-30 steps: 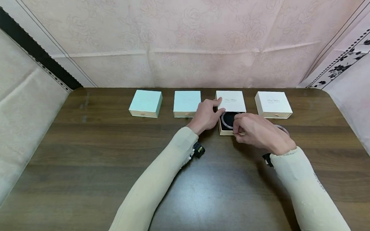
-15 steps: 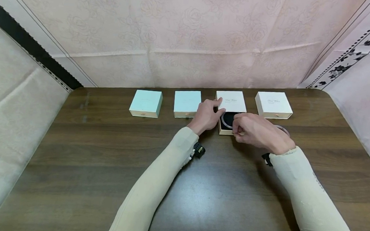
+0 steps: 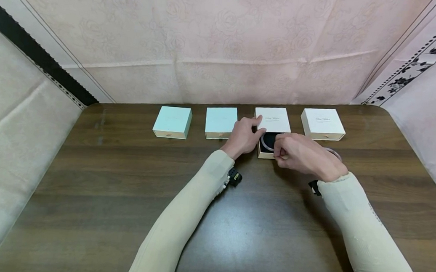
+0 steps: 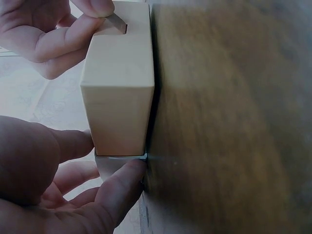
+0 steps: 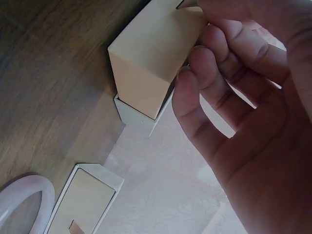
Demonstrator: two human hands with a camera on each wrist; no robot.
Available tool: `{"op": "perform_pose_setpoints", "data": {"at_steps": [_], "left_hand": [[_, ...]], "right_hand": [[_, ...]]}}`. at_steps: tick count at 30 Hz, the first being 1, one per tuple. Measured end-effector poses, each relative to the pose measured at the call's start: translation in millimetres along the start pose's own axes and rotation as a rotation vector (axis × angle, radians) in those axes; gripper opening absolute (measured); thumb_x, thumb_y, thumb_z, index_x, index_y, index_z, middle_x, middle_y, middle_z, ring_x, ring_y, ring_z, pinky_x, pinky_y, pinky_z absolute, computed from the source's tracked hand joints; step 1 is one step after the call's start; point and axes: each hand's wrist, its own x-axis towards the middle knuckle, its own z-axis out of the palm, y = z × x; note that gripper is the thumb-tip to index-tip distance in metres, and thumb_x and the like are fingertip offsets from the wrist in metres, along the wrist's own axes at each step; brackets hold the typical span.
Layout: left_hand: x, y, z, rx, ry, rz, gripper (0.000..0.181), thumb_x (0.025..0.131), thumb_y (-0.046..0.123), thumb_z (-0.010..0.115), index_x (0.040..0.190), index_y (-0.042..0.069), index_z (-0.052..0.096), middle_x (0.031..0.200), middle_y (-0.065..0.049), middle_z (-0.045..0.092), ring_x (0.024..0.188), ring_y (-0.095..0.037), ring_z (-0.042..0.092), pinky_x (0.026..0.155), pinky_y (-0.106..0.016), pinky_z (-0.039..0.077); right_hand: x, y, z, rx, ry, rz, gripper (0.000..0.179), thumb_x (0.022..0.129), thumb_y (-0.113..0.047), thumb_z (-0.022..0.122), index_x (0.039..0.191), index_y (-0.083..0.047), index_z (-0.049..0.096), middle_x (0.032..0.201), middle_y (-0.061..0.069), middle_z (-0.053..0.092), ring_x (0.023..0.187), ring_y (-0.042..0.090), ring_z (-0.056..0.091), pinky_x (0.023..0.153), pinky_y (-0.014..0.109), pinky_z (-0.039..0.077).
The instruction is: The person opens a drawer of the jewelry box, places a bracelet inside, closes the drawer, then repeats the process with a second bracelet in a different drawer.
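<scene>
A drawer-style gift box with a white sleeve [image 3: 274,119] has its cream drawer [image 3: 265,155] pulled partway out toward the person. Inside the drawer, on a black lining, lies a pale bangle [image 3: 264,148], partly covered by my right hand. My left hand [image 3: 242,135] grips the sleeve, thumb and fingers on opposite sides at its front end. With thumb and index finger my right hand [image 3: 307,155] pinches the small pull tab [image 4: 116,23] on the drawer's front; the other fingers are curled beside it. Under the right wrist, another pale bangle [image 5: 48,195] lies on the table, partly hidden.
Two mint boxes [image 3: 172,119] [image 3: 221,119] stand to the left along the brown wooden table's [image 3: 122,196] back edge. Another white box [image 3: 322,121] stands to the right, its drawer closed. A pale patterned cloth [image 3: 224,43] hangs behind the table.
</scene>
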Motion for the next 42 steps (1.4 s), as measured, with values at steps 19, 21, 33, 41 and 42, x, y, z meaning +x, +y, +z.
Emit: {"op": "perform_pose_setpoints", "data": {"at_steps": [19, 21, 33, 41, 42], "left_hand": [[1.8, -1.9, 1.0, 0.001, -0.001, 0.010, 0.052, 0.107, 0.029, 0.056, 0.155, 0.018, 0.043, 0.159, -0.011, 0.046, 0.142, -0.028, 0.049, 0.105, -0.033, 0.049], [1.7, -2.0, 1.0, 0.002, -0.002, 0.013, 0.052, 0.107, 0.029, 0.056, 0.155, 0.017, 0.043, 0.159, -0.011, 0.046, 0.139, -0.029, 0.052, 0.102, -0.033, 0.050], [1.0, -0.8, 0.7, -0.002, -0.004, 0.001, 0.052, 0.106, 0.028, 0.056, 0.155, 0.018, 0.043, 0.159, -0.010, 0.046, 0.146, -0.025, 0.044, 0.110, -0.034, 0.047], [0.6, -0.8, 0.3, -0.012, -0.003, -0.002, 0.052, 0.106, 0.028, 0.056, 0.156, 0.018, 0.042, 0.159, -0.010, 0.046, 0.145, -0.026, 0.045, 0.110, -0.035, 0.047], [0.6, -0.9, 0.3, -0.013, -0.002, -0.001, 0.052, 0.106, 0.029, 0.056, 0.156, 0.018, 0.043, 0.159, -0.010, 0.046, 0.145, -0.026, 0.045, 0.111, -0.035, 0.047]], "right_hand": [[2.5, -1.0, -1.1, 0.014, -0.005, 0.004, 0.019, 0.083, -0.001, 0.069, 0.076, -0.018, 0.067, 0.082, -0.007, 0.060, 0.073, 0.009, 0.055, 0.068, 0.027, 0.046], [2.6, -0.6, -1.7, 0.013, -0.011, 0.008, 0.019, 0.082, -0.001, 0.069, 0.075, -0.018, 0.067, 0.081, -0.007, 0.060, 0.073, 0.009, 0.055, 0.068, 0.027, 0.046], [3.3, 0.9, -3.4, 0.014, -0.020, 0.008, 0.019, 0.083, 0.000, 0.067, 0.075, -0.018, 0.068, 0.081, -0.005, 0.061, 0.074, 0.010, 0.055, 0.070, 0.028, 0.047], [4.0, 0.4, -3.2, 0.021, -0.018, 0.015, 0.021, 0.083, 0.002, 0.066, 0.075, -0.017, 0.067, 0.081, -0.005, 0.061, 0.074, 0.010, 0.054, 0.069, 0.028, 0.046], [4.2, 0.6, -2.8, 0.019, -0.018, 0.015, 0.021, 0.083, 0.002, 0.066, 0.075, -0.017, 0.067, 0.081, -0.005, 0.061, 0.074, 0.010, 0.054, 0.069, 0.028, 0.046]]}}
